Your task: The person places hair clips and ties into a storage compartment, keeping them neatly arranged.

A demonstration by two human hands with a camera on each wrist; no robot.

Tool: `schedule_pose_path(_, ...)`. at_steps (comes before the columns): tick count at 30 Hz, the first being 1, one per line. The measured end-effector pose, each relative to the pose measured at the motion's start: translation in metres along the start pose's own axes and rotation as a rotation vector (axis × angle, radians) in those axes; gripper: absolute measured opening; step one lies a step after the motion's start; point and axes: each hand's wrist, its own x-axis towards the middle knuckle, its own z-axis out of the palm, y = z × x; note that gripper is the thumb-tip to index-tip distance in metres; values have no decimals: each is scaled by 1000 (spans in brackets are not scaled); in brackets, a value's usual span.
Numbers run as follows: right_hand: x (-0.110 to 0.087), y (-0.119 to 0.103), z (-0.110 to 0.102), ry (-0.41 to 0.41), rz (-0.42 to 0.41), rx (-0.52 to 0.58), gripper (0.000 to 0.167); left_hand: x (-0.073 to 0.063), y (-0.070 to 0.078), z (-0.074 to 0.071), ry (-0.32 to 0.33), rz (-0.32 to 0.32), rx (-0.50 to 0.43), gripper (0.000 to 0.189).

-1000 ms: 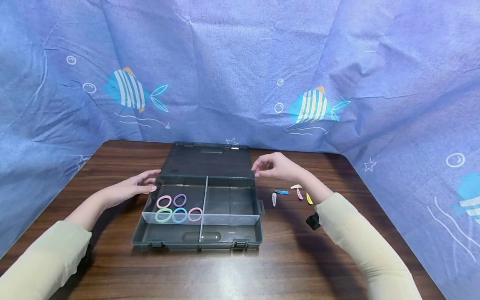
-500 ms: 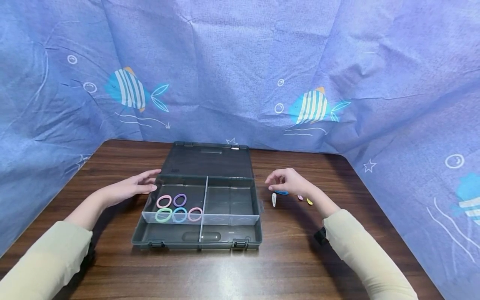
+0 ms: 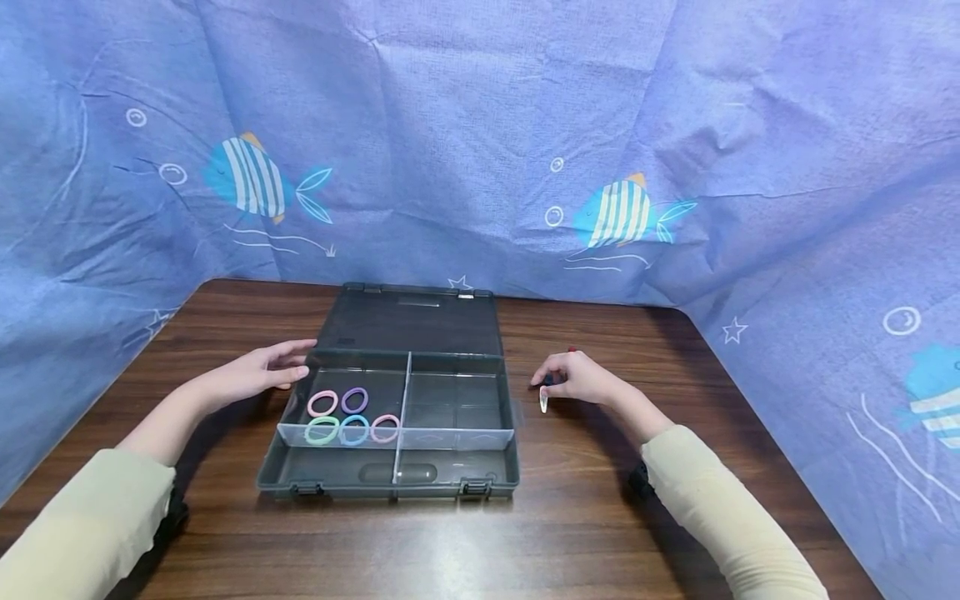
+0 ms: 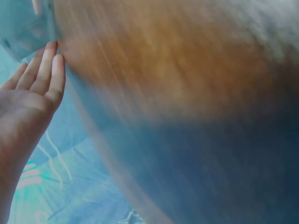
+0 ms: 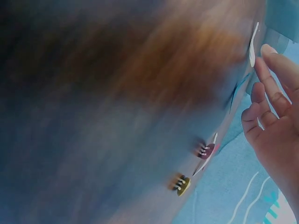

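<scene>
My left hand (image 3: 262,371) lies at the left side of a dark see-through plastic box (image 3: 453,400), its fingertips touching the edge. In the left wrist view those fingers (image 4: 45,72) are straight. Just right of the box, my right hand (image 3: 585,379) is low over the table, thumb and index fingertips at a white hair clip (image 3: 543,402). The right wrist view has the white hair clip (image 5: 253,44) beside these fingertips, with no clear pinch visible. Farther along lie a blue hair clip (image 5: 239,91), a pinkish one (image 5: 207,151) and a yellow one (image 5: 183,185).
Several elastic hair ties, including a purple one (image 3: 355,400) and a green one (image 3: 322,430), lie in the box's back left compartment. The lid (image 3: 412,321) is folded back flat. A blue fish-print cloth (image 3: 450,167) hangs behind the wooden table (image 3: 360,550).
My right hand has come down and toward me, from beside the lid to the white hair clip, covering the other clips in the head view. My left hand stays at the box.
</scene>
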Motion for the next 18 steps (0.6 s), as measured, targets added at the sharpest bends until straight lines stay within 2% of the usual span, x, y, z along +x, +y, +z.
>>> schedule_pose_path(7,-1,-2,3,-8,-17,-8,17,-3,3,0,-7,10,32,65)
schedule_pose_path(18,-5,-4,4,-5,-42,-63,14,1,-1,-1,-18,30,29,62)
